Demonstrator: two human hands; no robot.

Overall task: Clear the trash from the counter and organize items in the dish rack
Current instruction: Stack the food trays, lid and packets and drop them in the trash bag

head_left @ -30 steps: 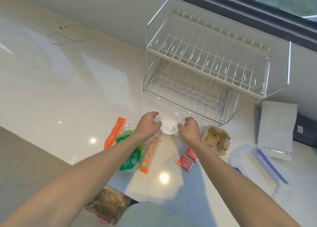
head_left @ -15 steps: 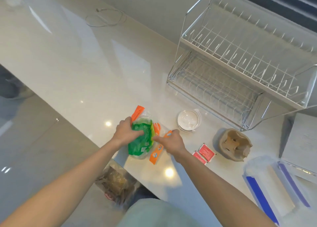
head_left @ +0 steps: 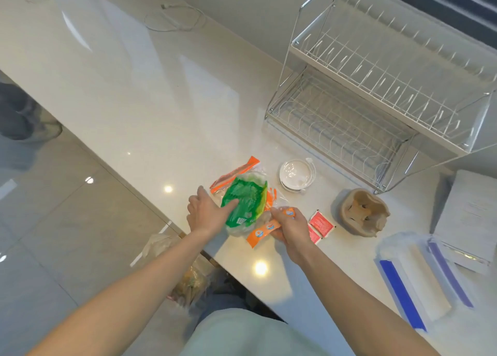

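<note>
near the counter's front edge, left hand (head_left: 205, 215) is pressed on the green bag (head_left: 244, 203), thumb over it, fingers spread along its left side. right hand (head_left: 291, 227) pinches the orange packet (head_left: 262, 230), fingers narrow around one end. risk now: the pile sits close to the edge, so a loose sweep could push wrappers off onto the floor, and that slick plastic could slip from a one-handed grab. red sachets (head_left: 320, 222) lie just right of the right hand, easy to miss. white lid (head_left: 295, 174) sits beyond, near the rack (head_left: 376, 97), which looks empty. brown cup holder (head_left: 363, 213) and clear box (head_left: 419, 277) wait at right. white cable (head_left: 174, 19) far off. nothing blocks the hands.
</note>
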